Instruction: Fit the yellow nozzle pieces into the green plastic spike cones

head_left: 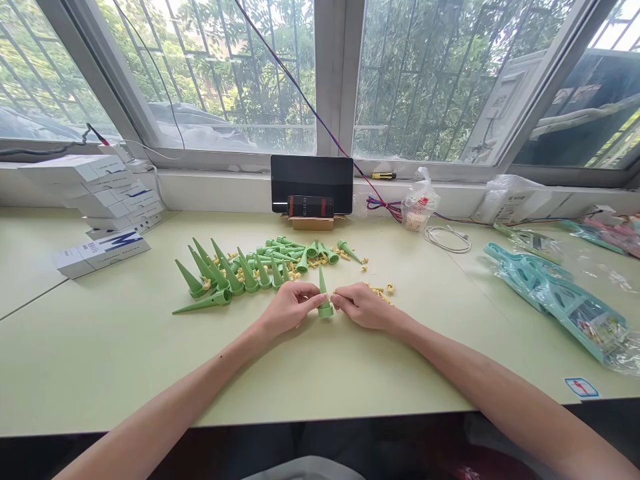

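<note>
My left hand is closed on a green plastic watering spike, gripping its side between thumb and fingers. The spike stands upright, point up, with its wide collar low by the table. Right beside it, my right hand is pinched shut at the spike's side. A small yellow plastic piece seems to show at those fingertips, mostly hidden. To the left, several green spikes stand point up in a row, with one lying spike in front. Loose yellow pieces lie just behind my right hand.
More green spikes lie in a pile behind, among yellow pieces. A tablet and a phone lean by the window. White boxes are stacked left. A coiled cable and teal bagged items lie right.
</note>
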`<state>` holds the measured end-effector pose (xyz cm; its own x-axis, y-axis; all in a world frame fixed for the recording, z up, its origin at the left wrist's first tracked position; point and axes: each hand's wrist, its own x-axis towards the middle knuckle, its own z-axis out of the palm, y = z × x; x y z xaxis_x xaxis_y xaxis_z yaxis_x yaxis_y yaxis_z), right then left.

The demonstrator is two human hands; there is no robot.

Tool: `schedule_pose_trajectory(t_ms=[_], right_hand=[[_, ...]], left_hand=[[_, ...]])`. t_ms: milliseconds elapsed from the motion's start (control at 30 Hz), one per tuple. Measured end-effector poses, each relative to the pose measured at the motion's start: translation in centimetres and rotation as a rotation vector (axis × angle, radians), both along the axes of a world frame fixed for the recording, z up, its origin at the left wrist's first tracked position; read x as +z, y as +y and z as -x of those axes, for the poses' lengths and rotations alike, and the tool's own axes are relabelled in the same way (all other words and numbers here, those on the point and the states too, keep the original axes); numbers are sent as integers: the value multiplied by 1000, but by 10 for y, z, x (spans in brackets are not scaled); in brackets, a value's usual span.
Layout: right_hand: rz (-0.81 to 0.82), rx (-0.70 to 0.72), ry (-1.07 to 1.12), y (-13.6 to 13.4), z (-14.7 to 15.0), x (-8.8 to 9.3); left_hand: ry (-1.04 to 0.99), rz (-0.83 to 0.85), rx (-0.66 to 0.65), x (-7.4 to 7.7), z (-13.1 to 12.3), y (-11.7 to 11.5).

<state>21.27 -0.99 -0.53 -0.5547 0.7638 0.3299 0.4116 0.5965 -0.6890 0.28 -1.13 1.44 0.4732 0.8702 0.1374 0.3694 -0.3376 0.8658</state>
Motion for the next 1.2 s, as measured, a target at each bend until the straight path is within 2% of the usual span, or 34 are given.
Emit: schedule_pose_trajectory(t_ms=[200, 433, 733, 1000, 1100, 1200], right_hand=[[34, -42, 8, -2, 1, 1], [21, -95, 87, 1, 1, -1], [5, -97, 116, 1, 1, -2], [77, -99, 161, -1, 3, 1], [93, -114, 173, 0, 3, 0], [96, -121, 169, 1, 3, 0]], left_hand=[[-44, 23, 17, 2, -2, -2], [-5, 33, -32, -1, -1, -3], [172, -297, 23, -11, -1, -2], [104, -488, 32, -13, 1, 2], [92, -458, 35, -11, 0, 1], [62, -359, 21, -10, -1, 1]])
